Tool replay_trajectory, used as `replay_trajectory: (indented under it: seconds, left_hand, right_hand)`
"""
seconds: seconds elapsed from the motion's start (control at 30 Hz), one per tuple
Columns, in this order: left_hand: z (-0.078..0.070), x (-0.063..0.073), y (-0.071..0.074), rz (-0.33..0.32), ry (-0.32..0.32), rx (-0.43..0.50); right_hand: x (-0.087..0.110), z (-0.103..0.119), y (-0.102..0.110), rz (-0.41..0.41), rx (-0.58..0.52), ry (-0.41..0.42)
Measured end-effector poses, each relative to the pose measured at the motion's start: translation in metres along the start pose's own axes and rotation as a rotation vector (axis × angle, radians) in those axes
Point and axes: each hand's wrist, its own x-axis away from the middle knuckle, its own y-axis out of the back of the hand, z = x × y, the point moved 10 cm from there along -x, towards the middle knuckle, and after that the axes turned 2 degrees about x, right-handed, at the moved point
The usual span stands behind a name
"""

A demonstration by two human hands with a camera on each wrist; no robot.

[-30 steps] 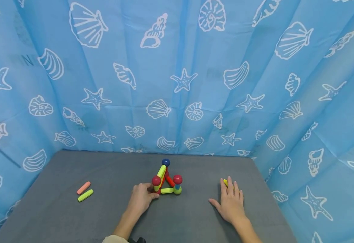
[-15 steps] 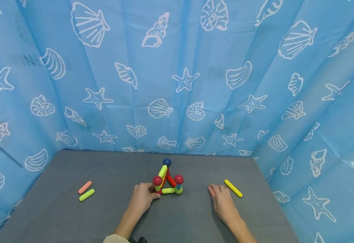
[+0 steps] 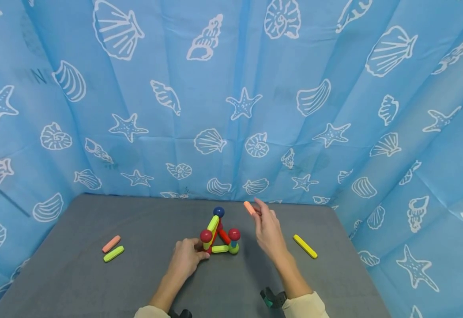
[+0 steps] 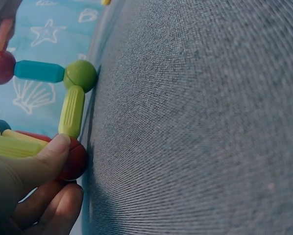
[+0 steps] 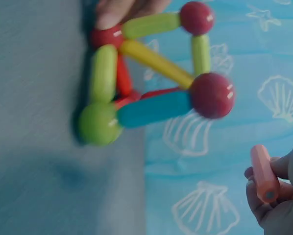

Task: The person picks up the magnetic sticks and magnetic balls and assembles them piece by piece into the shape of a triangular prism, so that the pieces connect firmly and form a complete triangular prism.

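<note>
A frame of colored rods [image 3: 220, 249] and balls stands on the table in the middle of the head view. In the left wrist view my left hand [image 4: 38, 181] pinches its low red ball [image 4: 76, 159] between thumb and fingers. My right hand [image 3: 270, 232] is raised to the right of the frame, holding a salmon rod [image 5: 264, 174] between thumb and fingertips. A blue rod [image 5: 156, 109] stands up from the green ball [image 5: 100, 123] and carries a red ball [image 5: 212, 95] on top. The dark blue ball [image 3: 219, 212] sits at the frame's far corner.
A long yellow rod [image 3: 305, 246] lies on the grey table [image 3: 144, 221] to the right. At the left lie a short salmon rod [image 3: 111, 244] and a yellow-green rod [image 3: 114, 254]. A blue shell-print curtain [image 3: 231, 168] closes off the back and sides.
My right hand leaves the yellow rod, takes up the salmon rod beside it and carries it up and left toward the frame. My left hand stays on the red ball.
</note>
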Motion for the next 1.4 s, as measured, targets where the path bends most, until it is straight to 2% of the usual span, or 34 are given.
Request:
replay_trajectory:
  seconds: [0.13, 0.27, 0.4, 0.7, 0.9, 1.03, 1.1, 1.23, 1.4]
  left_hand:
    - [0.001, 0.0, -0.001, 0.009, 0.004, 0.011]
    - [0.0, 0.0, 0.0, 0.012, 0.001, 0.023]
    - [0.0, -0.001, 0.001, 0.007, -0.017, 0.021]
    - [-0.002, 0.002, 0.002, -0.001, -0.039, 0.004]
    - [-0.003, 0.001, 0.002, 0.006, -0.026, 0.003]
    - [-0.002, 0.001, 0.002, 0.006, -0.019, 0.006]
    - [-0.002, 0.0, 0.002, 0.006, -0.021, 0.005]
    - [-0.002, 0.0, 0.001, 0.012, -0.019, 0.004]
    - [-0.003, 0.001, 0.003, -0.003, -0.027, -0.013]
  right_hand:
    - [-0.009, 0.008, -0.015, 0.092, -0.076, -0.052]
    - [-0.007, 0.014, -0.033, 0.201, -0.097, -0.062]
    - [-0.004, 0.017, -0.041, 0.244, -0.089, -0.055]
    - [-0.005, 0.015, -0.044, 0.267, -0.133, -0.076]
    - [-0.012, 0.033, -0.032, 0.154, -0.158, 0.043]
    - [-0.015, 0.045, -0.035, 0.161, -0.188, 0.104]
    - [-0.013, 0.048, -0.042, 0.203, -0.157, 0.118]
    - [-0.003, 0.05, -0.058, 0.28, -0.019, 0.176]
    - [0.01, 0.054, -0.072, 0.287, 0.212, 0.303]
